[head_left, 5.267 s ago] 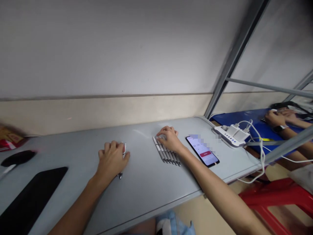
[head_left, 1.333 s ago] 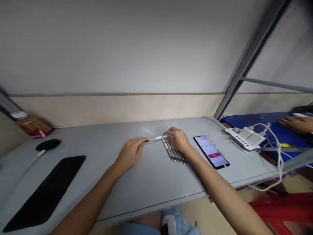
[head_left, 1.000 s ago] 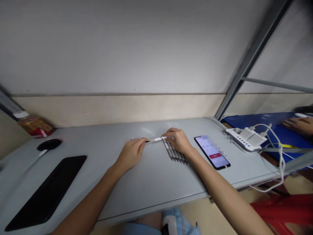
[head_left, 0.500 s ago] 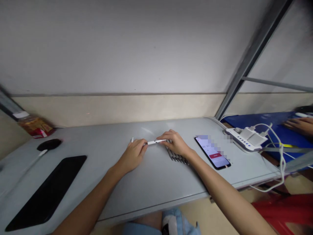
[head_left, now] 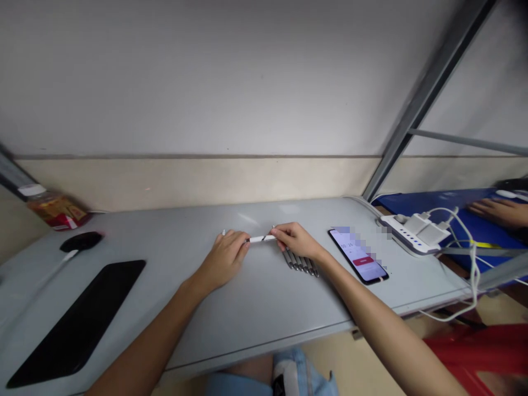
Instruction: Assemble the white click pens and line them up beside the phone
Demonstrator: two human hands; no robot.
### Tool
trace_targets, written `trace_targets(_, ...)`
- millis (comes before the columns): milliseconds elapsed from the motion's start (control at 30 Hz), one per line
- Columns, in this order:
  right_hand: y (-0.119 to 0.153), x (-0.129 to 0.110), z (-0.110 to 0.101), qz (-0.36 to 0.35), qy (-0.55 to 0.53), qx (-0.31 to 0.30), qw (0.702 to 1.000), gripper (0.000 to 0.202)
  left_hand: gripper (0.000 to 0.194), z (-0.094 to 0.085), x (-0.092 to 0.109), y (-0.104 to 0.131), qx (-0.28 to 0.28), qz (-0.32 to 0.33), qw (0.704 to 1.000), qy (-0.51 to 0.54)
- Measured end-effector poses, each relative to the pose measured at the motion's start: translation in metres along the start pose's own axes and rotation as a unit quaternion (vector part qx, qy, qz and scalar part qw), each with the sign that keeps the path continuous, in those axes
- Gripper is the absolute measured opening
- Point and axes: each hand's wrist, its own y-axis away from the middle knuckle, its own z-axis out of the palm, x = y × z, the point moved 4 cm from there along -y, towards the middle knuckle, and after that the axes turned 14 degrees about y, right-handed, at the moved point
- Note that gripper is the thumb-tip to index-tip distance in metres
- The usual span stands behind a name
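A white pen point(head_left: 258, 239) with dark markings lies level between my two hands, just above the grey desk. My left hand point(head_left: 226, 254) is closed around its left end, and a small pale tip shows past the back of the fingers. With thumb and fingers, my right hand point(head_left: 296, 241) pinches the right end; a small light piece sticks up at those fingertips. Under and beside the right hand several grey pens point(head_left: 301, 264) lie side by side in a row, their far ends hidden by the hand.
Right of the pens lies a lit phone point(head_left: 358, 256), then a white power strip point(head_left: 414, 234) with cables. On the left are a black pad point(head_left: 78, 324), a round black charger point(head_left: 81, 241) and a bottle point(head_left: 58, 209). Another person's hand point(head_left: 499, 210) rests on a blue surface point(head_left: 457, 203).
My right fingers have shifted slightly and tilted at the pen's right end, with a small piece now pointing up there. My left hand has stayed in place.
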Motion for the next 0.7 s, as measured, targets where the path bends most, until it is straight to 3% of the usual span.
trace_targets(300, 0.0013, -0.0032, -0.0033, -0.044, -0.035, 0.001, 0.998, 0.017, 0.026, -0.0001, -0.0046, -0.0006, 0.011, -0.020, 1.000, 0.005)
trace_targets(433, 0.0017, -0.0023, 0.0001, -0.021, -0.038, -0.028, 0.999, 0.023, 0.027, 0.0005, -0.0057, 0.0002, 0.006, -0.011, 1.000, 0.004)
trace_targets(600, 0.0010, 0.0026, 0.0010, 0.019, -0.002, -0.029, 0.999, 0.049, 0.026, 0.0013, -0.0033, 0.0000, 0.002, 0.001, 1.000, 0.007)
trace_targets(700, 0.0013, -0.0007, -0.0034, -0.001, -0.018, -0.012, 1.000, 0.034, 0.028, 0.0013, -0.0036, -0.0004, 0.006, -0.006, 1.000, 0.007)
